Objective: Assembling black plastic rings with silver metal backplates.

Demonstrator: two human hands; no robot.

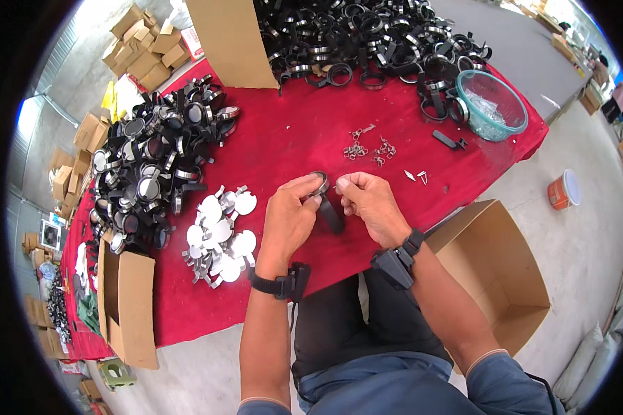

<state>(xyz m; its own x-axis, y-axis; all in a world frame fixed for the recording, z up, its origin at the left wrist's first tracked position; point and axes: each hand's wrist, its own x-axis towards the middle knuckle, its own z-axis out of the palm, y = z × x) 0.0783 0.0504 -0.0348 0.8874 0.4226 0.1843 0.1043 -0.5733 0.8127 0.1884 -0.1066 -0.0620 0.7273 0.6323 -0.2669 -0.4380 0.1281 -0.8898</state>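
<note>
Over a red-clothed table [256,149], a person's left hand [291,211] curls closed around the ring end of a black-handled ring piece [332,218], its handle pointing toward the person. The right hand [368,200] is just beside the ring, thumb and forefinger pinched together; whether they grip something small, I cannot tell. White discs [218,234] lie heaped to the left, small metal clips [356,150] beyond the hands.
</note>
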